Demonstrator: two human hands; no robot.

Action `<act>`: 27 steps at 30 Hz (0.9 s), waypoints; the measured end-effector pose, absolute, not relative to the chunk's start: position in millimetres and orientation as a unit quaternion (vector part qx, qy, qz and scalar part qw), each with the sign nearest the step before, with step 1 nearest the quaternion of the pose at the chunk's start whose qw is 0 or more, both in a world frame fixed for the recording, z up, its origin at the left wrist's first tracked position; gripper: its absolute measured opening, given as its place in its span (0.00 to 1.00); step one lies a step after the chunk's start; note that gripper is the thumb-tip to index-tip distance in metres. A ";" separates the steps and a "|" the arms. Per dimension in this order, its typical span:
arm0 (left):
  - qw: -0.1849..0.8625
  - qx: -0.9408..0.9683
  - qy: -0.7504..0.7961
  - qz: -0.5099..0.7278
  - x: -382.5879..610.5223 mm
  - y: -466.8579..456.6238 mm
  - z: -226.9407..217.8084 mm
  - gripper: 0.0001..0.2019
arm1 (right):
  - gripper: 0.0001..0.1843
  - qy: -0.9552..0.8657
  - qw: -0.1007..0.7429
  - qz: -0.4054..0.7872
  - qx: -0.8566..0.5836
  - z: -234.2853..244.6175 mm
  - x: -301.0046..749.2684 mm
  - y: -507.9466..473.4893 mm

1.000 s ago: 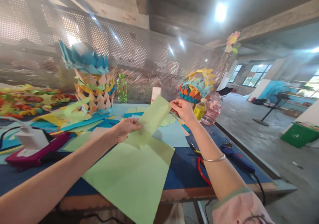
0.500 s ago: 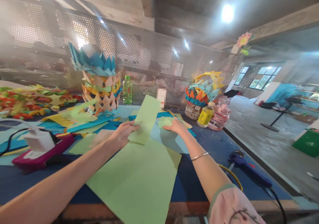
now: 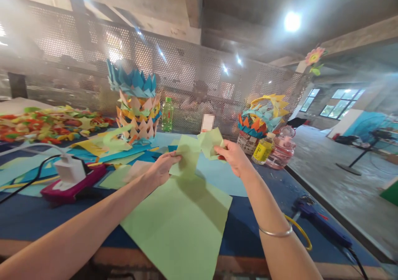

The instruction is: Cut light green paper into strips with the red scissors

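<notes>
My left hand [image 3: 164,167] pinches the left edge of a light green paper strip [image 3: 185,157], held up above the table. In my right hand [image 3: 234,157] is a smaller light green paper piece [image 3: 210,144], squarish with angular edges. The two pieces meet or overlap near the middle; whether they touch I cannot tell. Beneath both hands lies a large light green paper sheet [image 3: 183,226], which reaches over the table's front edge. Light blue paper [image 3: 222,176] lies behind it, under my right hand.
A hot glue gun [image 3: 323,222] with a cord lies at the right. Bottles [image 3: 263,148] and a paper-petalled basket [image 3: 247,126] stand behind it. At the left are a purple power strip [image 3: 73,184], stacked petalled paper rings [image 3: 137,105] and a heap of colourful paper scraps [image 3: 52,122].
My right hand has lifted the small green piece off the pile and brought it up beside the strip. My left hand has lowered the strip slightly. The view has shifted a little left.
</notes>
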State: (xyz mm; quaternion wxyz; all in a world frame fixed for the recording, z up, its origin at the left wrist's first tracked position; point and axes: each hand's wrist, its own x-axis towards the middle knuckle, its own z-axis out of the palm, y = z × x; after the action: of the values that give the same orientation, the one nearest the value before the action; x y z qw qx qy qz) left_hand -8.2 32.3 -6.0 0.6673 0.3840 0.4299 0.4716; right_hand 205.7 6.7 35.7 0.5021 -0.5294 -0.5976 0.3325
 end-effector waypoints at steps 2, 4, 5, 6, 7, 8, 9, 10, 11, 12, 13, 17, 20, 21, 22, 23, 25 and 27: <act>0.684 0.369 0.433 0.456 -6.5 33.5 -7.2 0.11 | 0.16 -0.619 0.461 0.374 -0.514 31.8 196.5 -1.8; 0.717 0.369 0.406 0.430 -4.4 32.5 -6.2 0.08 | 0.18 -0.641 0.423 0.372 -0.521 23.6 190.3 -5.5; 0.730 0.369 0.392 0.421 -3.5 31.3 -5.1 0.06 | 0.17 -0.652 0.407 0.364 -0.526 18.6 188.1 -5.8; 0.741 0.368 0.381 0.414 -2.7 29.7 -3.7 0.04 | 0.15 -0.662 0.394 0.355 -0.529 13.5 186.4 -5.4; 0.747 0.364 0.375 0.411 -2.2 27.9 -2.3 0.02 | 0.13 -0.670 0.383 0.347 -0.534 8.5 185.1 -4.4; 0.750 0.360 0.371 0.413 -1.9 26.4 -1.0 0.02 | 0.12 -0.674 0.373 0.339 -0.539 3.9 184.1 -3.1; 0.751 0.355 0.371 0.415 -1.8 25.1 0.1 0.03 | 0.11 -0.675 0.368 0.330 -0.547 -0.2 183.3 -1.7; 0.752 0.352 0.371 0.415 -1.7 24.2 0.8 0.04 | 0.11 -0.674 0.366 0.321 -0.556 -3.5 182.7 -0.4; 0.753 0.351 0.371 0.414 -1.6 23.8 1.1 0.05 | 0.11 -0.671 0.367 0.312 -0.563 -6.0 182.2 0.6; 0.754 0.352 0.369 0.414 -1.5 23.8 1.1 0.05 | 0.11 -0.670 0.370 0.305 -0.567 -7.9 181.7 1.3; 0.755 0.356 0.365 0.413 -1.3 24.1 0.7 0.05 | 0.12 -0.670 0.372 0.302 -0.567 -9.0 181.4 1.6; 0.759 0.379 0.344 0.402 -0.2 26.1 -2.4 0.05 | 0.11 -0.670 0.376 0.286 -0.572 -9.4 180.0 0.6; 0.756 0.382 0.342 0.406 0.5 26.3 -4.4 0.05 | 0.11 -0.670 0.372 0.269 -0.583 -8.0 179.2 -0.9; 0.755 0.384 0.344 0.406 0.7 26.1 -4.8 0.06 | 0.11 -0.671 0.372 0.267 -0.583 -7.5 179.1 -1.4; 0.753 0.389 0.345 0.402 0.9 25.8 -5.1 0.07 | 0.11 -0.671 0.373 0.267 -0.583 -7.2 178.9 -2.0; 0.750 0.397 0.347 0.400 1.1 25.3 -5.1 0.08 | 0.11 -0.671 0.374 0.269 -0.581 -6.9 178.7 -2.6; 0.741 0.411 0.351 0.398 1.6 24.3 -4.6 0.08 | 0.11 -0.671 0.374 0.272 -0.580 -6.4 178.2 -3.8; 0.737 0.415 0.353 0.400 2.1 22.9 -3.1 0.09 | 0.11 -0.669 0.374 0.268 -0.583 -6.4 177.7 -4.6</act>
State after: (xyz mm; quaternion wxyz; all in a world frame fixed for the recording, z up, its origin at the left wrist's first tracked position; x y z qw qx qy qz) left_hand 2.1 22.9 -3.1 0.7369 0.4152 0.3525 0.4003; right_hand 177.7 -4.6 -6.4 0.3744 -0.5831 -0.6693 0.2679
